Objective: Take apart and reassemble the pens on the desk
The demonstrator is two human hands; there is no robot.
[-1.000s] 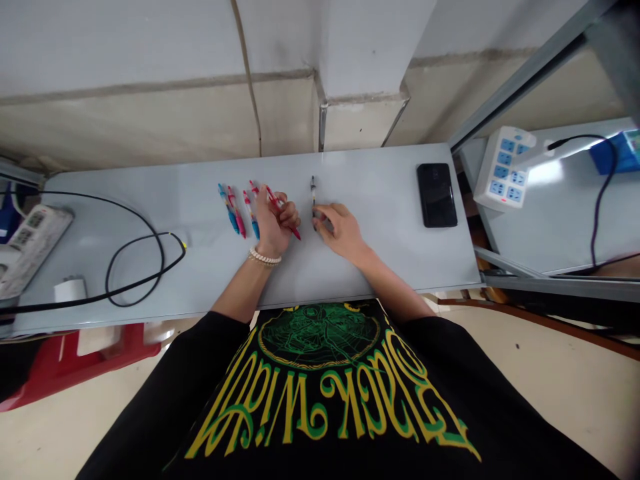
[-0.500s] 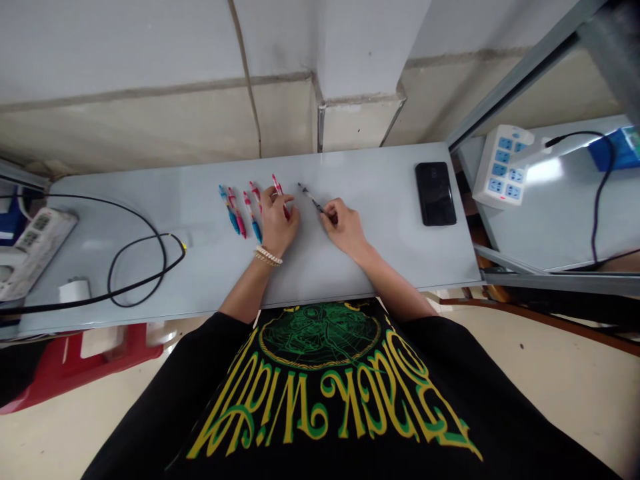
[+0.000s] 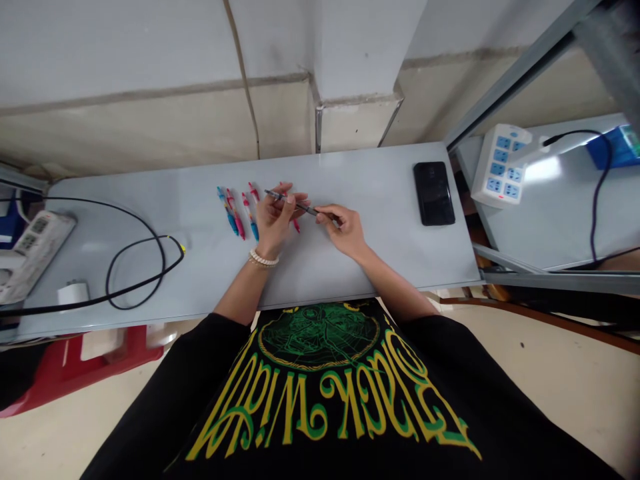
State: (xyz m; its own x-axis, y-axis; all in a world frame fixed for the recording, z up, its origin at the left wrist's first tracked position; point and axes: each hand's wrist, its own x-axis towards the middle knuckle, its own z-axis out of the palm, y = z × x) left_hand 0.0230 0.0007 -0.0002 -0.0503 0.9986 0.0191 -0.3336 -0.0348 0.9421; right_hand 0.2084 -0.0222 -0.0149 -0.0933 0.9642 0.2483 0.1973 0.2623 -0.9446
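Dark pen (image 3: 293,203) raised just above grey table (image 3: 380,253), pinched at one end by right hand (image 3: 344,229) fingers and at other end by left hand (image 3: 277,219) fingers; red-and-blue pens (image 3: 239,212) in row just beside left hand; black phone (image 3: 434,193) well apart.

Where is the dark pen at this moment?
In the head view, the dark pen is held between the left hand and right hand, above the grey table, just right of the coloured pens.
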